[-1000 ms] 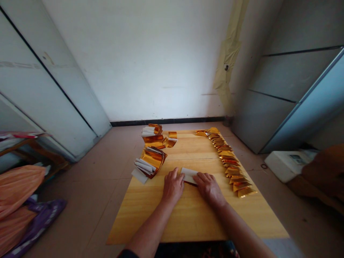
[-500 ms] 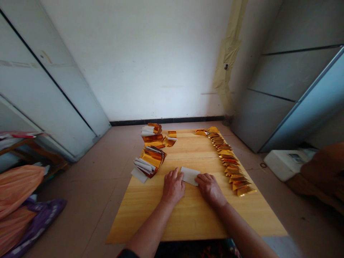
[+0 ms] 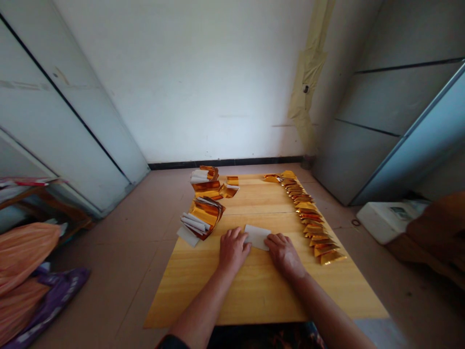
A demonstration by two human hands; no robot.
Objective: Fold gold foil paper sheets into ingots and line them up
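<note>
A small pale grey sheet of paper [image 3: 257, 237] lies on the wooden table in front of me. My left hand [image 3: 233, 248], fingers bent, grips its left end between thumb and fingers. At the opposite end, my right hand [image 3: 284, 251] has its fingers closed over the edge; their undersides are hidden. To the left sits a stack of gold foil paper [image 3: 209, 213] with grey backs, partly curled. A row of folded gold foil pieces [image 3: 311, 220] runs along the table's right side, overlapping one another.
More gold foil sheets [image 3: 205, 188] lie at the table's [image 3: 254, 300] far left corner. A grey cabinet [image 3: 366, 111] stands right, beside a white box [image 3: 381, 223]. Orange and purple bags [image 3: 32, 286] lie on the left. A wall [image 3: 218, 87] rises behind.
My left hand has shifted very slightly, its thumb a little farther along the paper's edge. The paper and my right hand stay almost in place.
</note>
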